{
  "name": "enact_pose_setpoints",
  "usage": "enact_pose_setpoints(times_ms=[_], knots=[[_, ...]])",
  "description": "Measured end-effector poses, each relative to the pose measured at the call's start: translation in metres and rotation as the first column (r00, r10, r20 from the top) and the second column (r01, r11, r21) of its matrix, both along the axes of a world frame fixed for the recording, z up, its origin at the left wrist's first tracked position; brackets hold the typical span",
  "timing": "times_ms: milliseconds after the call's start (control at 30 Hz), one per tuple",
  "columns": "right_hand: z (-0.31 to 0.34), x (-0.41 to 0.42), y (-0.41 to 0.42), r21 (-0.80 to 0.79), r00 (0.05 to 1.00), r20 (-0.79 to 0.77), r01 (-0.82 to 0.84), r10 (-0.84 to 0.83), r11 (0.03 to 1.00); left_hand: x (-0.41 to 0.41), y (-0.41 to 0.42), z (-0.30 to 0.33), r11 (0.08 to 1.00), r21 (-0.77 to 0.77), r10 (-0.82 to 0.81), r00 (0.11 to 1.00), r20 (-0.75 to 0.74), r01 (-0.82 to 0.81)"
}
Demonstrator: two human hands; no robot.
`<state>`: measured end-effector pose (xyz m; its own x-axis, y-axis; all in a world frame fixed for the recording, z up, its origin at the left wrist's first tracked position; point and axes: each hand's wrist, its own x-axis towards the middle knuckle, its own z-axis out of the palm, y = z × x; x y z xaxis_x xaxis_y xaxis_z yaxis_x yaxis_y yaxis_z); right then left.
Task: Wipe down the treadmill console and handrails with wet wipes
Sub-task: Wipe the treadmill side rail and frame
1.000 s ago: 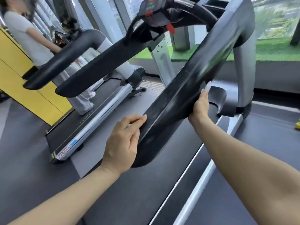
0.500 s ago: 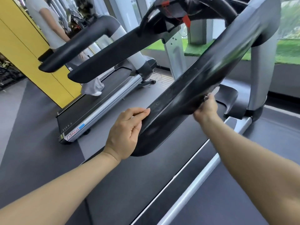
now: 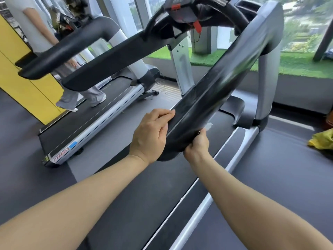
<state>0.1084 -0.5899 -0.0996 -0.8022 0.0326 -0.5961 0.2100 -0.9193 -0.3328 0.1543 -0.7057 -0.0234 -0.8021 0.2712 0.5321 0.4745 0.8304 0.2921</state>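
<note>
- The treadmill (image 3: 180, 192) fills the middle of the view, its dark belt running under both forearms.
- Its right handrail (image 3: 221, 83), a broad black bar, slants from the grey upright at the top right down to a rounded end between the two hands; every place below is given from this handrail.
- The console (image 3: 182, 8) sits above the handrail's upper end, at the top edge of the view.
- A second person walks on the next treadmill (image 3: 93, 120), far to the handrail's left.
- A yellow cloth (image 3: 322, 139) lies on a belt to the handrail's right.
- The left hand (image 3: 150, 134) rests on the handrail's left side near its lower end, fingers straight and together.
- The right hand (image 3: 197, 144) curls its grip around the handrail's right edge, pressing a wet wipe (image 3: 208, 126) against it; a white corner shows above the fingers.
</note>
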Motion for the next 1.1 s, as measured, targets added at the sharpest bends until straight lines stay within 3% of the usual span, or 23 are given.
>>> enact_pose_setpoints(times_ms=[367,467,567,633,733,867,1100], knots=[[0.021,0.079,-0.064,0.035,0.980,-0.057,0.194,-0.192,0.980,-0.006,-0.002,0.002,0.989,0.106,-0.120,0.982,0.146,0.105],[0.025,0.085,-0.079,0.357,0.986,-0.116,0.152,-0.118,0.922,-0.009,-0.010,0.008,0.937,0.318,-0.242,0.925,0.294,0.144],[0.032,0.096,-0.087,0.743,0.982,-0.189,0.136,0.011,0.655,-0.010,-0.021,0.013,0.818,0.569,-0.384,0.816,0.432,0.083],[0.041,0.102,-0.091,0.882,0.957,-0.269,0.202,0.104,0.427,-0.008,-0.030,0.016,0.716,0.698,-0.462,0.740,0.489,-0.014],[0.052,0.091,-0.079,0.965,0.934,-0.257,0.236,0.248,0.109,-0.005,-0.037,0.012,0.582,0.804,-0.582,0.627,0.518,-0.123],[0.078,0.039,-0.038,0.969,0.949,-0.006,0.083,0.314,-0.232,-0.012,-0.041,0.004,0.587,0.802,-0.593,0.614,0.521,-0.114],[0.105,-0.031,0.011,0.912,0.924,0.170,-0.016,0.342,-0.409,-0.020,-0.047,0.004,0.642,0.759,-0.580,0.579,0.573,-0.109]])
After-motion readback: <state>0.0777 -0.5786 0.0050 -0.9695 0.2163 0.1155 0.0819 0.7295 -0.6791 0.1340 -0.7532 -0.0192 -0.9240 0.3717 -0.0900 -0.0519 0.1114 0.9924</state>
